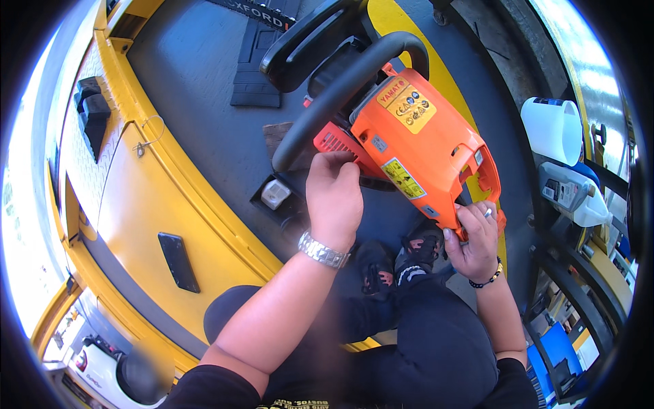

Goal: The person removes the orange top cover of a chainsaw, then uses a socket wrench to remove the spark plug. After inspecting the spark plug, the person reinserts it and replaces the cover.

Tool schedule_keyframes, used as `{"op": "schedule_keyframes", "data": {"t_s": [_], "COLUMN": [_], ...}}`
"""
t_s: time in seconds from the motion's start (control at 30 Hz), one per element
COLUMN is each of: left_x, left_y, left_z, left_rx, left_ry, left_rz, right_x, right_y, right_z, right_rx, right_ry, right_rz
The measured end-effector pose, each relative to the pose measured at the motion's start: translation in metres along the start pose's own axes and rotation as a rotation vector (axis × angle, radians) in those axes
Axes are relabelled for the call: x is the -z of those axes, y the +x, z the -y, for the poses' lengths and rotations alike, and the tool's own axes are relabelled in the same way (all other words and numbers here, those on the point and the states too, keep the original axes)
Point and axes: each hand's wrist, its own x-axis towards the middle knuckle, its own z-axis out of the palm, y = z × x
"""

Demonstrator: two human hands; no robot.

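Chainsaw (439, 119): upper centre to right of centre in the frame; orange-cased, tilted, with a yellow label on the upper face and another lower down.
Front handle (340, 95): thick black tube, arching across the upper centre, left of the casing.
Hand guard (300, 54): black and slotted, above the front handle, near the top edge.
Bar (252, 10): dark with pale lettering, at the top edge left of centre; cannot tell how joined.
Red grille (335, 140): ribbed, at the left side of the casing, close to the frame's centre.
Left hand (334, 198): centre; raised to the red grille with bent fingers; cannot tell whether gripping or merely touching, with tips partly hidden.
Right hand (475, 238): right of centre; grasping the lower end of the orange casing between thumb and fingers.
Watch (323, 251): silver-coloured, on the left wrist.
Beaded bracelet (488, 275): dark and gold, on the right wrist.
Phone (178, 262): dark, lying on the yellow panel (129, 204), lower left.
White container (552, 129): right edge, above a labelled bottle (572, 194).
Shoes (421, 251): dark, lower centre, below the casing.
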Motion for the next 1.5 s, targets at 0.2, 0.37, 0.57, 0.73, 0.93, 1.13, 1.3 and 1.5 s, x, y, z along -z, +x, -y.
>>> {"op": "schedule_keyframes", "data": {"t_s": [0.2, 0.37, 0.57, 0.73, 0.93, 1.13, 1.3, 1.5], "left_x": [-0.004, -0.010, -0.004, -0.004, -0.009, -0.007, -0.011, -0.008], "left_y": [-0.009, -0.013, -0.008, -0.011, -0.005, -0.003, -0.005, 0.000], "left_z": [0.003, 0.000, 0.004, -0.002, -0.002, -0.009, -0.011, -0.009], "left_rx": [-0.075, -0.351, -0.425, -0.501, -0.700, -0.891, -0.943, -0.945], "left_ry": [-0.205, -0.185, -0.062, 0.136, 0.355, 0.506, 0.698, 0.704], "left_rz": [-0.042, -0.004, 0.009, 0.020, 0.023, 0.078, 0.151, 0.171], "right_x": [-0.008, -0.006, -0.008, -0.007, 0.029, 0.037, 0.034, 0.035], "right_y": [0.037, 0.042, 0.010, -0.047, -0.038, -0.028, -0.026, -0.023], "right_z": [0.002, -0.001, -0.001, 0.011, 0.007, -0.009, -0.008, -0.008], "right_rx": [0.025, 0.054, 0.066, -0.266, -0.580, -0.664, -0.663, -0.683], "right_ry": [-0.058, 0.022, -0.026, 0.307, 1.146, 1.475, 1.612, 1.644], "right_rz": [-0.018, -0.057, -0.029, -0.258, -0.705, -0.697, -0.655, -0.642]}}
